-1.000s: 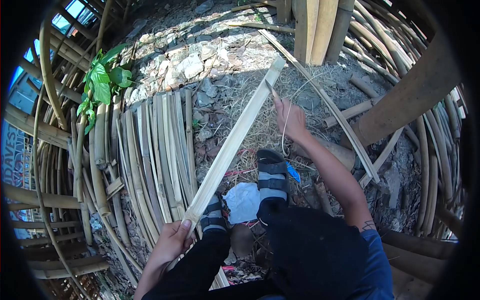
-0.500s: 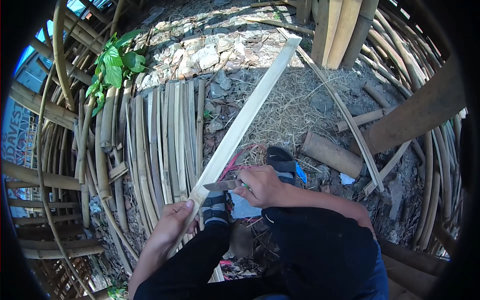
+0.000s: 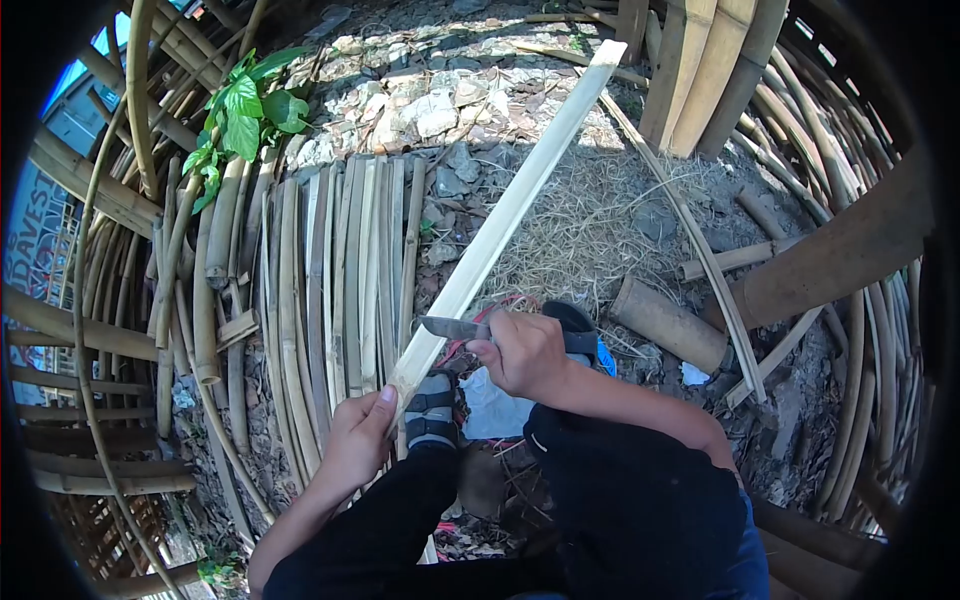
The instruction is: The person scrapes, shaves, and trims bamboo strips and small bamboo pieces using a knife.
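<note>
A long pale bamboo strip runs diagonally from my lap up to the upper right. My left hand is closed around its lower end, the thumb pressed on top. In my right hand is a knife, held by its handle, which my fingers mostly hide. The blade points left and lies against the strip, a little above my left hand. A small curl shows by the blade's tip.
Split bamboo strips lie side by side at left, near a leafy plant. A cut bamboo piece and a long thin strip lie right. Thick bamboo poles stand beyond. A white sheet lies between my feet.
My right hand with the knife came down from the strip's top end to its lower part, then moved slightly up along it. The view has shifted, and the strip's top now sits higher and further right.
</note>
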### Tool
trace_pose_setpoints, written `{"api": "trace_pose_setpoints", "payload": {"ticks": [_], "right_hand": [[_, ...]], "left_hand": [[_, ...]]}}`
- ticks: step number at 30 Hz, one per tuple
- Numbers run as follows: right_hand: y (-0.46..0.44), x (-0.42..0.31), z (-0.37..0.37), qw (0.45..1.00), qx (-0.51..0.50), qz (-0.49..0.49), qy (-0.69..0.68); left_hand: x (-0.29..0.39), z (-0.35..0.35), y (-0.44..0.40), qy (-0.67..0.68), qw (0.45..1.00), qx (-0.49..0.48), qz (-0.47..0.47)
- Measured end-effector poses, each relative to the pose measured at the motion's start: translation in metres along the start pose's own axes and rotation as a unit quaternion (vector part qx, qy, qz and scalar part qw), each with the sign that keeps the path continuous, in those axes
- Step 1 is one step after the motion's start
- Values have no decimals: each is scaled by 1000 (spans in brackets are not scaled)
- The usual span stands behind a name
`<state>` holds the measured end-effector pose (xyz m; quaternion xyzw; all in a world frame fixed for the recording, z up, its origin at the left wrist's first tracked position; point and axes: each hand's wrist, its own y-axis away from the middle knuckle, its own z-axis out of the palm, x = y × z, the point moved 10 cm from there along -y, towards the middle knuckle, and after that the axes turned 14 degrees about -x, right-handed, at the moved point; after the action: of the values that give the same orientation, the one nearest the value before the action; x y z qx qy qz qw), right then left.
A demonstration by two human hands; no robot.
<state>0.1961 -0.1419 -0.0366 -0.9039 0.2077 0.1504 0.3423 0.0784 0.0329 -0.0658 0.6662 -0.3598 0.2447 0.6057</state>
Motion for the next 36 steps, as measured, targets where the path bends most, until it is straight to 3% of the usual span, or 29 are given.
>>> {"api": "trace_pose_setpoints", "payload": {"ticks": [3,7,9,13,20,23,25,28,36], "right_hand": [[-4,48,-12,991,2,132,-26],[-6,43,-13,991,-23,112,-64],[-4,0,5,996,-60,-9,-71],[-1,-19,22,993,-77,-52,-76],[-4,-12,16,997,-57,-48,-26],[-3,8,16,999,-33,-13,-20],[-5,40,6,996,-22,71,-45],[-8,42,-2,993,-39,87,-65],[1,0,28,989,-120,19,-90]], "left_hand": [[-4,-7,4,-2,1000,16,-16],[-4,-5,1,-15,1000,18,-15],[-5,0,-2,4,1000,7,-30],[-7,2,-4,-8,1000,2,-23],[-2,0,-1,-29,999,21,-21],[-4,-5,3,-41,998,32,-23],[-6,-9,4,-43,998,34,-23],[-9,-9,2,-35,999,31,-24],[-8,-7,0,-66,996,49,-28]]}}
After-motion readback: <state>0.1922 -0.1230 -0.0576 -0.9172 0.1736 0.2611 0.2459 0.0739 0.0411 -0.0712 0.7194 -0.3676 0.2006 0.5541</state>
